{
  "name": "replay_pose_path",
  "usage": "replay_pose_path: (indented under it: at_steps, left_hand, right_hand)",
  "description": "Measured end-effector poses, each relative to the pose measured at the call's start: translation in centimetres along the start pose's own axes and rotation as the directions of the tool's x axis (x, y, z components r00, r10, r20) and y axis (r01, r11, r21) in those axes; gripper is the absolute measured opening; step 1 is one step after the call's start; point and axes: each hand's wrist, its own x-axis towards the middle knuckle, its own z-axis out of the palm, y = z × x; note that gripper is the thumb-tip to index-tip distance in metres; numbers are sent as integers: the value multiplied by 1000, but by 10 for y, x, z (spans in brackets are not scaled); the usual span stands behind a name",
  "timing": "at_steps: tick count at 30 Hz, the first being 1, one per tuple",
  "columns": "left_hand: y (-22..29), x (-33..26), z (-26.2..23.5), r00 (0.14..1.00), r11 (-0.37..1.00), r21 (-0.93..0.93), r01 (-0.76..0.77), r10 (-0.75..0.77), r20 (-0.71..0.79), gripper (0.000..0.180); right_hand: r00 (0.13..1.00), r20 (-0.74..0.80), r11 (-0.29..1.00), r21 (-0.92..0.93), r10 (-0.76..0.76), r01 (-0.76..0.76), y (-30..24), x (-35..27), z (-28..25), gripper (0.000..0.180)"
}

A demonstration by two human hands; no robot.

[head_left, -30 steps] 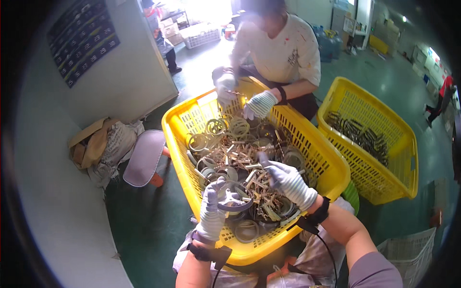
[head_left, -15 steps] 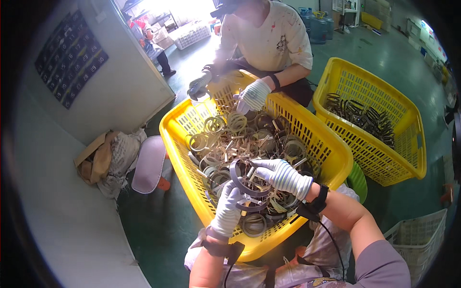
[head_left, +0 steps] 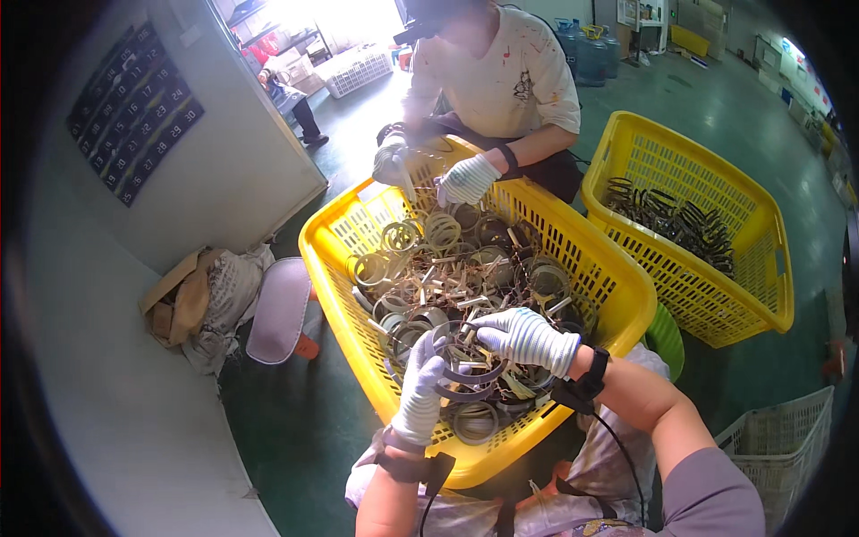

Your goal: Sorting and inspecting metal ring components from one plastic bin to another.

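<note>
My left hand (head_left: 420,391), in a striped white work glove, is closed on the left side of thin dark grey rings (head_left: 465,395). My right hand (head_left: 530,341), gloved alike, pinches their upper right edge. The rings overlap, so I cannot tell exactly how many are held. Both hands are over the near end of a large yellow basket (head_left: 617,336). Beneath them lies a tangled heap of ring coils (head_left: 474,421), pale strips and thin brown strands. Across the basket, a co-worker's gloved hands (head_left: 468,182) are over the far end of the heap.
A second yellow basket (head_left: 777,268) at right holds dark rings (head_left: 684,224). A green basin (head_left: 665,340) is wedged beside the main basket. A pale stool (head_left: 276,313) and sacks (head_left: 215,300) stand left by the wall. A white crate (head_left: 778,438) sits at lower right.
The rings in my hands have tilted and shifted slightly, and my right hand has come down a little. The co-worker's hand on the left no longer shows a ring and has moved right.
</note>
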Motion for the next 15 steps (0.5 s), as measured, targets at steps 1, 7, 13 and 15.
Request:
replay_pose_path:
  at_steps: [1,7,13,15]
  left_hand:
    - [0,0,2,1000,999,-42,-5,5,13,79]
    - [-9,1,-7,999,986,-166,-11,19,51,55]
    - [-8,2,-4,991,978,-204,43,-16,135,52]
    - [-6,2,0,991,976,-214,46,-19,129,52]
  right_hand:
    - [1000,-2,1000,0,2,-2,10,3,3,31]
    - [987,145,952,288,64,-104,9,3,2,28]
    - [986,92,785,596,138,-165,3,2,1,25]
    - [986,99,683,712,133,-163,0,0,1,24]
